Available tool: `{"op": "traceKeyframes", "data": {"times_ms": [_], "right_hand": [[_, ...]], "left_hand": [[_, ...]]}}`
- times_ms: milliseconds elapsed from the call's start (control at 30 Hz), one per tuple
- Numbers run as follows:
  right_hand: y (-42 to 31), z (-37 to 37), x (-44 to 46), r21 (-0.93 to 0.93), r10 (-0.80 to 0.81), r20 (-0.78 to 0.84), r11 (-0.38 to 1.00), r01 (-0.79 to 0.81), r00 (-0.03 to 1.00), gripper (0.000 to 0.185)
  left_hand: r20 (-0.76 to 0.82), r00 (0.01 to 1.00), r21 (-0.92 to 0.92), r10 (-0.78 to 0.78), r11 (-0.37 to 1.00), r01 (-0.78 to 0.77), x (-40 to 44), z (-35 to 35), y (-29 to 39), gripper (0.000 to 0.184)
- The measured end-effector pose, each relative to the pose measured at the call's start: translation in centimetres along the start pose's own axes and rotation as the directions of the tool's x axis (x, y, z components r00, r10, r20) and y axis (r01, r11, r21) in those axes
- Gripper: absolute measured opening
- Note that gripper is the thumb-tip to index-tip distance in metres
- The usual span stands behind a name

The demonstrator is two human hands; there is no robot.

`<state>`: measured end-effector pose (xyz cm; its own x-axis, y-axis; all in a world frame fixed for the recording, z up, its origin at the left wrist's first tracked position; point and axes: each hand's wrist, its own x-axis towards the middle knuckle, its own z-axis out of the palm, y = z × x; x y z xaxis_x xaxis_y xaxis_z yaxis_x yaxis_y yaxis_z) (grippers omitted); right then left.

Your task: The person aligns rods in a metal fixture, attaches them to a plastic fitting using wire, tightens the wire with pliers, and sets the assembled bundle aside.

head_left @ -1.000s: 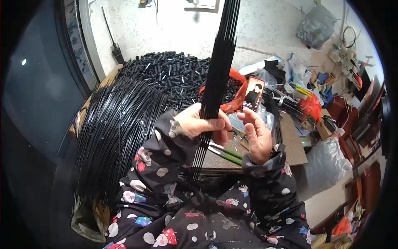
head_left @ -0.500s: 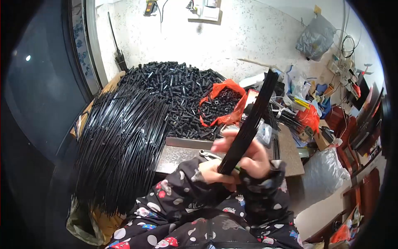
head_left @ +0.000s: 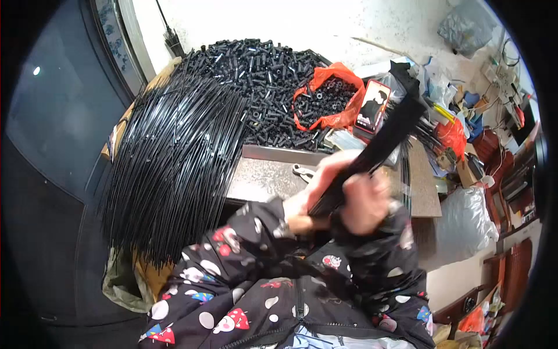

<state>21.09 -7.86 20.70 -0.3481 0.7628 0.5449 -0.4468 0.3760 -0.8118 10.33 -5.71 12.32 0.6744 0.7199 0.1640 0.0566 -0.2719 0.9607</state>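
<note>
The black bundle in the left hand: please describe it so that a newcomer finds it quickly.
On the table, long black rods spread over the left side. To their right, the left hand holds the black bundle, slanting up rightward. Unlike those spread rods, it is gathered into one compact block.

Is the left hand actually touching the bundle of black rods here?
Touching: the head view shows the bundle of black rods lying against the left hand near its lower end.

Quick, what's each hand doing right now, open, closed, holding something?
Left hand: holding the bundle of black rods.
Right hand: curled against the bundle; too blurred to tell whether it grips.
</note>
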Motion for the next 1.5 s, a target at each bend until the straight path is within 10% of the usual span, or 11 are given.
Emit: {"op": "traceKeyframes", "data": {"times_ms": [200,400,433,500,600,667,767,833,1100,1233,1500], "right_hand": [[12.8,-3.5,-8.1,0.218,0.423,-0.058,0.889,-0.402,0.904,0.022],[13.2,-4.3,-8.1,0.159,0.391,-0.147,0.916,-0.369,0.908,0.025],[12.7,-3.9,-7.8,0.217,0.434,-0.137,0.890,-0.400,0.891,0.023],[13.6,-3.9,-7.2,0.038,0.228,-0.049,0.973,-0.226,0.972,0.018],[14.4,-3.7,-6.4,0.714,0.543,-0.153,0.638,-0.288,0.826,0.040],[14.2,-5.5,-5.1,0.484,0.065,0.156,0.865,-0.134,0.986,0.041],[15.3,-8.2,-7.8,0.329,0.559,-0.073,0.795,-0.509,0.826,0.023],[16.0,-8.0,-8.4,0.364,0.551,-0.222,0.812,-0.456,0.805,0.022],[17.9,-7.8,-7.2,0.322,0.593,-0.266,0.798,-0.510,0.760,0.029],[18.0,-7.4,-7.2,0.359,0.523,-0.356,0.842,-0.403,0.775,0.027],[18.0,-8.8,-6.8,0.358,0.496,-0.512,0.866,-0.350,0.702,0.020]], "left_hand": [[0.073,0.928,-0.030,-0.365,0.929,0.368,-6.0,6.5,-16.2,0.057],[-0.398,0.914,-0.047,-0.079,0.997,0.066,-5.7,-4.0,0.2,0.073],[-0.378,0.925,-0.477,-0.025,0.862,-0.172,-4.6,-4.1,2.0,0.068],[-0.286,0.957,-0.332,-0.051,0.942,-0.049,-2.4,-4.4,3.3,0.055],[-0.251,0.967,-0.268,-0.040,0.963,-0.030,-0.1,-3.8,3.1,0.026],[-0.149,0.988,-0.189,-0.037,0.982,0.008,-1.3,-3.4,3.7,0.021],[0.150,0.974,0.278,0.167,0.939,-0.204,-3.9,-2.2,7.4,0.036],[0.332,0.935,-0.006,0.123,0.992,-0.128,-6.4,-1.3,7.5,0.055],[-0.423,0.761,0.007,-0.492,0.838,0.546,-6.0,-12.5,8.2,0.042],[-0.524,0.814,0.437,-0.250,0.742,0.509,1.8,-23.7,-3.3,0.053],[-0.949,0.259,0.315,0.183,0.459,0.830,15.5,-38.4,-11.2,0.061]]}}
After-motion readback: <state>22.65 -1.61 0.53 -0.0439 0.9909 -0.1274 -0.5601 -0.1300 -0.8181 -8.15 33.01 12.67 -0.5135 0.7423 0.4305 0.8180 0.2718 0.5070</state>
